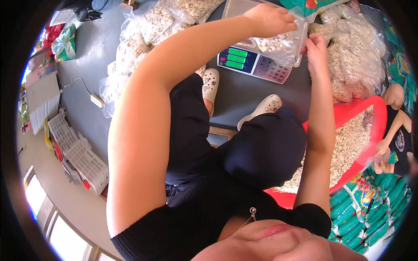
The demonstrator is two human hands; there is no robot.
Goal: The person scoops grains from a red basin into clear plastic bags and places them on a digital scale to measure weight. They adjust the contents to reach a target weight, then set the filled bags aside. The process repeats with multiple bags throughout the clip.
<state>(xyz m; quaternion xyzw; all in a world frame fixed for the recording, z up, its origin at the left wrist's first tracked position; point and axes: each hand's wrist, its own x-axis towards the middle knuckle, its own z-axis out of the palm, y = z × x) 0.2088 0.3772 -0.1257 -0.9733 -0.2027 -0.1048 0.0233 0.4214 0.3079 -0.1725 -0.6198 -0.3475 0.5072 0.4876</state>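
A clear plastic bag (pixel 278 45) with pale, flat seeds in its lower part lies on the pan of a digital scale (pixel 252 63) with lit green displays and a keypad. My left hand (pixel 271 21) reaches over the bag's far side, its fingers bent down and closed on the plastic. At the bag's right edge, my right hand (pixel 315 48) pinches the film between thumb and fingers. The fingertips of both hands are partly hidden.
Large clear bags of seeds (pixel 138 45) stand left of the scale, with more bags (pixel 355 52) on the right. A red tub (pixel 379 108) of loose seeds sits beside my right arm. Another person's hand (pixel 382 150) is by its rim. Green packages (pixel 361 209) are stacked nearby.
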